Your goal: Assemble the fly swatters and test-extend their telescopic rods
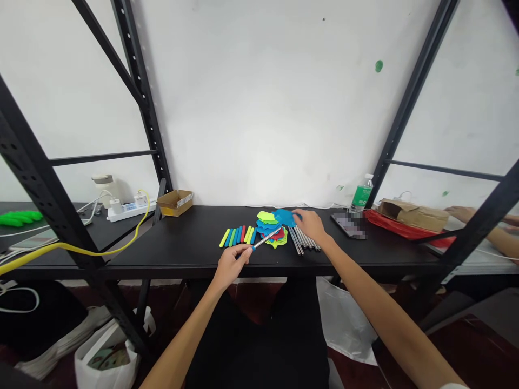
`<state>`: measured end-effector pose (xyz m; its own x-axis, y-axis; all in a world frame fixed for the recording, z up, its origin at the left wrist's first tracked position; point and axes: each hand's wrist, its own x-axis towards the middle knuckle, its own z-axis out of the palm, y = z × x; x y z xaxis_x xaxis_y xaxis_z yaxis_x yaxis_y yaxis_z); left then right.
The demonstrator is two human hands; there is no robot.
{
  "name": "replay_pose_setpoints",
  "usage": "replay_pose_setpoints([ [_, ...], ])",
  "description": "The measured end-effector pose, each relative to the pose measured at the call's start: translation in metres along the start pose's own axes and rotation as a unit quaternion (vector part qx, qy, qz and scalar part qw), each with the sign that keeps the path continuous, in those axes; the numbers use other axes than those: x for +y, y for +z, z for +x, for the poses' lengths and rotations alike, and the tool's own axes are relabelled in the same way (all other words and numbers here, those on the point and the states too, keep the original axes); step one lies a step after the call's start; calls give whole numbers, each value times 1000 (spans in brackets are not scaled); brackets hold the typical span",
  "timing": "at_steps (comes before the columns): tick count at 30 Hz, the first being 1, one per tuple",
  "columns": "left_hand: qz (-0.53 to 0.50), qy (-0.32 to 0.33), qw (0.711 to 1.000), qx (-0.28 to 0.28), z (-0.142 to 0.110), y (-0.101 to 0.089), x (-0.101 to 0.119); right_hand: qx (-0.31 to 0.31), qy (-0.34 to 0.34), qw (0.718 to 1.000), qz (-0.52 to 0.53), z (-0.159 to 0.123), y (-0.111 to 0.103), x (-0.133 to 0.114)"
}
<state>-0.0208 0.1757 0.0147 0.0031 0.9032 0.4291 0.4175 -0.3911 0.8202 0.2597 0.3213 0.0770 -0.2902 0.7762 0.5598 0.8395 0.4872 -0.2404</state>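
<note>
Forearms (pixel 184 332) cross black tabletop (pixel 178 240), white wall (pixel 259 108) behind, fingers (pixel 242 250) pinching rod (pixel 267 237) and blue piece (pixel 285 217).

One camera sits on the person's head, looking forward and down over the desk (pixel 194 229). It faces the wall (pixel 259 108) behind.

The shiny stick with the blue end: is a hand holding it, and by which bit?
Yes, the left hand holds the shiny stick by its blue end.
</note>
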Motion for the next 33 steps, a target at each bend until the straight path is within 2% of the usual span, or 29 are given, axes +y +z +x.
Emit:
replay_pose_setpoints([
  [2, -5, 5, 1000, -1, 0, 0, 0, 79, 42, 991, 102, 3, 1, 7],
  [3, -10, 9, 1000, -3, 0, 0, 0, 119, 70, 975, 174, 3, 2, 10],
  [4, -15, 13, 1000, -4, 0, 0, 0, 156, 104, 948, 258, 3, 3, 13],
  [5, -22, 15, 1000, -5, 0, -1, 0, 191, 148, 906, 348, 0, 5, 15],
  [7, -30, 13, 999, -2, 0, 0, -1, 236, 240, 787, 518, -9, 6, 18],
  [9, -35, 8, 999, 2, 1, 0, -2, 245, 311, 656, 643, -24, 4, 23],
  [11, -40, 4, 999, 6, 1, 0, -4, 226, 359, 554, 716, -41, -1, 31],
  [13, -50, -1, 999, 8, 1, 1, -5, 206, 393, 492, 749, -57, -10, 40],
  [16, -62, 5, 998, 13, 3, 0, -5, 204, 408, 443, 772, -70, -23, 50],
  [19, -53, 16, 998, 26, 7, -3, -3, 232, 430, 426, 762, -70, -33, 50],
  [21, -40, 13, 999, 16, 12, -6, -1, 231, 442, 431, 752, -67, -35, 47],
  [24, -30, -11, 999, -31, 19, -9, 4, 204, 438, 453, 749, -62, -29, 42],
  [26, -23, -21, 998, -47, 23, -11, 6, 203, 427, 476, 742, -62, -23, 39],
  [29, -20, -27, 999, -14, 25, -14, 4, 217, 390, 523, 726, -64, -11, 33],
  [33, -77, -62, 995, 23, 26, -17, -6, 206, 321, 619, 686, -70, 3, 26],
])
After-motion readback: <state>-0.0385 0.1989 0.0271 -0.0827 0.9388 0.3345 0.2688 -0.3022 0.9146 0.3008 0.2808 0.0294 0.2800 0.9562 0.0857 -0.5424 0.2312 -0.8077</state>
